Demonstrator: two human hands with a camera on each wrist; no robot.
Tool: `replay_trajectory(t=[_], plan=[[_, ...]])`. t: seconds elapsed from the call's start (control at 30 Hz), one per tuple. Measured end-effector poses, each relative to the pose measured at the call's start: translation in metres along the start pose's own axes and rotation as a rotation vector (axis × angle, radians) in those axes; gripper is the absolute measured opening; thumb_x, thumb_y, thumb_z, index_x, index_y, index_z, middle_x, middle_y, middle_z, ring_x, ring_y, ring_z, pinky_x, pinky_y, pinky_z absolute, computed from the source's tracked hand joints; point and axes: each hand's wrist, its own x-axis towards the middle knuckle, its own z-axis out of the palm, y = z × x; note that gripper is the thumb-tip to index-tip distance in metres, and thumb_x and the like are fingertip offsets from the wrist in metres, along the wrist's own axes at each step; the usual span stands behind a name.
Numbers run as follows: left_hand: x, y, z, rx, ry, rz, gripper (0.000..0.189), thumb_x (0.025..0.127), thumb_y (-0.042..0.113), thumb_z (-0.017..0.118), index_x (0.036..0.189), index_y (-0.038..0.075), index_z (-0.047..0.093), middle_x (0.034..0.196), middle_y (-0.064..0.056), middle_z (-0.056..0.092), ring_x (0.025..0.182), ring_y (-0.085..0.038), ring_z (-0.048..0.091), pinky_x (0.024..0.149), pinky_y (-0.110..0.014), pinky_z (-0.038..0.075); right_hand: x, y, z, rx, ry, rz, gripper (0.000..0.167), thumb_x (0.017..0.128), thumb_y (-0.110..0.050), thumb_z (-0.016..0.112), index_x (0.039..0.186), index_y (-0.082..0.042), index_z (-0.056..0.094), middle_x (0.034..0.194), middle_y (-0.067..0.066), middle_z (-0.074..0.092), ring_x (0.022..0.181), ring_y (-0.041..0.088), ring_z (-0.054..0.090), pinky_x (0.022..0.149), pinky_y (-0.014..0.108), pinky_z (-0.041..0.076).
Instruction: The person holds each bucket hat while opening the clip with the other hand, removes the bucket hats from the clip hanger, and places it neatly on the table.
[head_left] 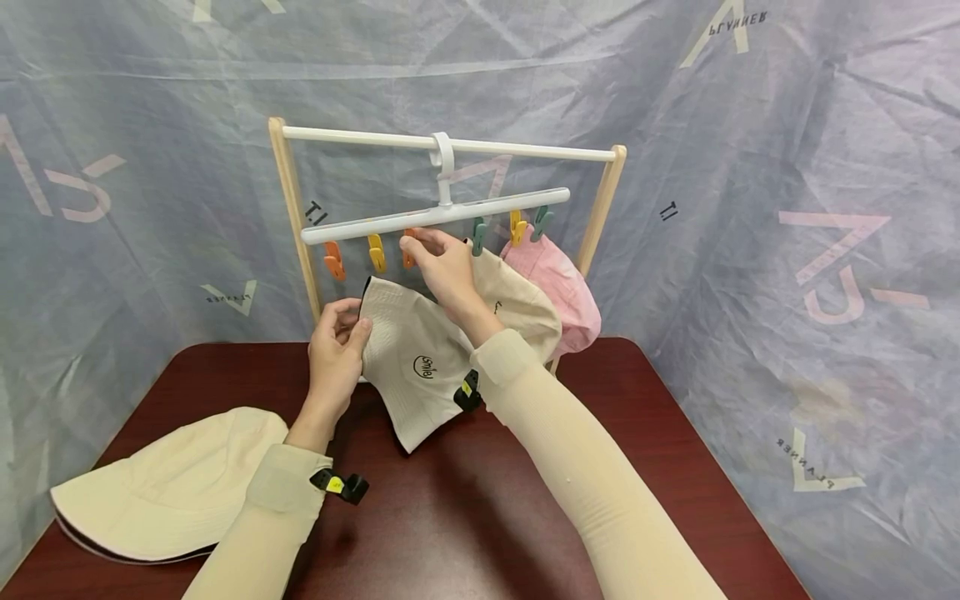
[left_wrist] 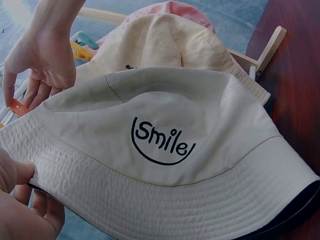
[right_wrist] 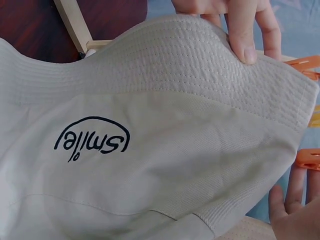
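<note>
A light grey bucket hat (head_left: 420, 354) with "Smile" lettering hangs tilted in front of a white clip hanger (head_left: 435, 218). My left hand (head_left: 336, 354) pinches its brim, thumb on the outer face and fingers behind, as the right wrist view shows. With my right hand (head_left: 450, 279) I pinch an orange clothespin (head_left: 408, 250) under the hanger bar; in the right wrist view the orange clothespin (right_wrist: 309, 159) is right at the brim's edge. Farther right, a cream hat (head_left: 517, 300) hangs at a green clothespin (head_left: 478, 237), and a pink hat (head_left: 562, 292) hangs behind it.
The hanger hooks on a white rail (head_left: 360, 137) between wooden posts (head_left: 603, 204). Left of my hands dangle another orange clothespin (head_left: 334, 261) and a yellow clothespin (head_left: 377, 253). A cream hat (head_left: 187, 475) lies on the dark red table (head_left: 480, 517) at left. Grey cloth (head_left: 750, 250) surrounds the table.
</note>
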Motion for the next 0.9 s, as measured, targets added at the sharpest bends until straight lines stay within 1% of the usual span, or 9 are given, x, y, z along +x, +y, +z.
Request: replay_trajectory(t=[0.23, 0.4, 0.5, 0.57, 0.67, 0.8, 0.9], plan=[[-0.0015, -0.0021, -0.0015, -0.008, -0.001, -0.007, 0.039, 0.109, 0.013, 0.062, 0.147, 0.007, 0.056, 0.121, -0.012, 0.06, 0.108, -0.012, 0.063, 0.087, -0.016, 0.05, -0.0015, -0.0014, -0.0001, 0.005, -0.026, 0.006, 0.042, 0.102, -0.027, 0.072, 0.138, -0.006, 0.069, 0.131, 0.007, 0.074, 0.121, 0.014, 0.068, 0.105, 0.03, 0.052], [-0.0022, -0.0022, -0.0021, -0.022, 0.007, -0.008, 0.038, 0.108, 0.013, 0.063, 0.145, 0.007, 0.057, 0.12, -0.012, 0.06, 0.106, -0.011, 0.064, 0.085, -0.016, 0.05, -0.0016, -0.0008, -0.0004, 0.031, -0.061, 0.02, 0.045, 0.104, -0.027, 0.071, 0.142, -0.005, 0.066, 0.136, 0.009, 0.071, 0.12, 0.018, 0.068, 0.107, 0.029, 0.051], [-0.0023, -0.0021, -0.0026, -0.037, 0.013, 0.002, 0.036, 0.108, 0.012, 0.063, 0.143, 0.006, 0.058, 0.117, -0.012, 0.061, 0.105, -0.012, 0.064, 0.084, -0.017, 0.05, -0.0025, -0.0008, -0.0015, 0.06, -0.087, 0.018, 0.047, 0.104, -0.027, 0.07, 0.145, -0.004, 0.063, 0.139, 0.011, 0.069, 0.122, 0.021, 0.068, 0.109, 0.031, 0.05], [-0.0023, -0.0026, -0.0031, -0.047, 0.015, 0.006, 0.035, 0.108, 0.011, 0.063, 0.142, 0.005, 0.058, 0.116, -0.012, 0.061, 0.104, -0.013, 0.064, 0.083, -0.017, 0.051, -0.0029, -0.0002, -0.0024, 0.092, -0.108, 0.018, 0.048, 0.105, -0.026, 0.069, 0.146, -0.002, 0.061, 0.142, 0.013, 0.067, 0.125, 0.023, 0.066, 0.111, 0.036, 0.05], [-0.0029, -0.0028, -0.0035, -0.058, 0.016, 0.008, 0.035, 0.108, 0.011, 0.063, 0.142, 0.003, 0.058, 0.115, -0.012, 0.061, 0.103, -0.014, 0.064, 0.083, -0.017, 0.051, -0.0034, 0.0011, -0.004, 0.135, -0.136, 0.019, 0.049, 0.106, -0.024, 0.068, 0.148, -0.001, 0.059, 0.144, 0.014, 0.065, 0.129, 0.024, 0.065, 0.11, 0.038, 0.052], [-0.0034, -0.0026, -0.004, -0.065, 0.017, 0.005, 0.035, 0.108, 0.01, 0.062, 0.142, 0.003, 0.057, 0.115, -0.011, 0.06, 0.102, -0.014, 0.063, 0.083, -0.017, 0.05, -0.0043, 0.0018, -0.0055, 0.157, -0.147, 0.013, 0.048, 0.107, -0.023, 0.067, 0.148, 0.0, 0.058, 0.142, 0.016, 0.067, 0.128, 0.025, 0.066, 0.105, 0.035, 0.055], [-0.0031, -0.0024, -0.0043, -0.073, 0.021, 0.004, 0.035, 0.108, 0.01, 0.062, 0.142, 0.002, 0.058, 0.115, -0.01, 0.06, 0.101, -0.014, 0.063, 0.083, -0.017, 0.05, -0.0052, 0.0012, -0.0063, 0.166, -0.14, 0.0, 0.046, 0.108, -0.021, 0.065, 0.147, 0.002, 0.059, 0.137, 0.019, 0.069, 0.125, 0.027, 0.068, 0.106, 0.039, 0.056]])
